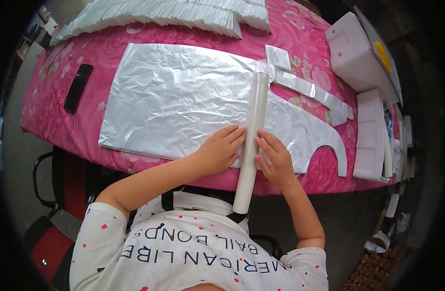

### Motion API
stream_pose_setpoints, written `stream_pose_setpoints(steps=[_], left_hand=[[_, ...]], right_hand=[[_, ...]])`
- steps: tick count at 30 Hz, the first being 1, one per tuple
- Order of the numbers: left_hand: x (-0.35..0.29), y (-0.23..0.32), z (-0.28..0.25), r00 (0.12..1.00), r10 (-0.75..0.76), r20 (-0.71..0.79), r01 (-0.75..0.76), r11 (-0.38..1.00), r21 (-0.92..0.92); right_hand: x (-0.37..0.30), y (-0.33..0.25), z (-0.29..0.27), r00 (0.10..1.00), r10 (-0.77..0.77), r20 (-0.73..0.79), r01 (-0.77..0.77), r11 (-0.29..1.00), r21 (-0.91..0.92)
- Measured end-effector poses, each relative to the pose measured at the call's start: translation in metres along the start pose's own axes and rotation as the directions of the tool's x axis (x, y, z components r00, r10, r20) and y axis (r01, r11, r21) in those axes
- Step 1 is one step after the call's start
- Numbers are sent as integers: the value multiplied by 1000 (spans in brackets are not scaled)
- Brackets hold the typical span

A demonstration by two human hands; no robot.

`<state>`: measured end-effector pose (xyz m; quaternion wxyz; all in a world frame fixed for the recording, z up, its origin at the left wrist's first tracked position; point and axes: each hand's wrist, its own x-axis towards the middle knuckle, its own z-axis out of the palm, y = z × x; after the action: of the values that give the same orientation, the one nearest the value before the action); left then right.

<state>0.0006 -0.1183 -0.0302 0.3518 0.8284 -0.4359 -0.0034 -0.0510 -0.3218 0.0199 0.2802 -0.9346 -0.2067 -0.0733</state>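
A stack of thin, shiny, whitish plastic aprons [174, 97] lies flat on the table, its cut-out neck and strap end pointing right. Across it lies a long pale tube [255, 109], whose near end sticks out past the table edge toward my waist. My left hand [222, 149] rests palm down at the tube's left side, fingers stretched out and their tips against it. On the other side, my right hand [275, 157] has its fingers apart and touches the tube's right edge. Neither hand wraps round the tube.
A pink flowered cloth [48, 116] covers the table. Piles of folded white plastic [183, 14] lie along the far edge. A black phone [79, 88] is on the left. White foam boxes [370, 136] stand at the right edge, and a red-and-black chair [72, 189] is at lower left.
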Motion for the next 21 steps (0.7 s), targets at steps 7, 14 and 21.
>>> stream_pose_setpoints(steps=[7, 14, 21], left_hand=[[-9, 10, -7, 994, 38, 101, -56, 982, 181], [-47, 0, -78, 987, -102, -120, 96, 994, -58], [-135, -23, -142, 803, -504, -318, 406, 854, -327]], right_hand=[[3, -2, -5, 995, -66, 78, 73, 994, -80], [52, -18, 33, 925, -232, 300, 274, 956, -105], [109, -112, 63, 776, -582, 244, 387, 745, 544]])
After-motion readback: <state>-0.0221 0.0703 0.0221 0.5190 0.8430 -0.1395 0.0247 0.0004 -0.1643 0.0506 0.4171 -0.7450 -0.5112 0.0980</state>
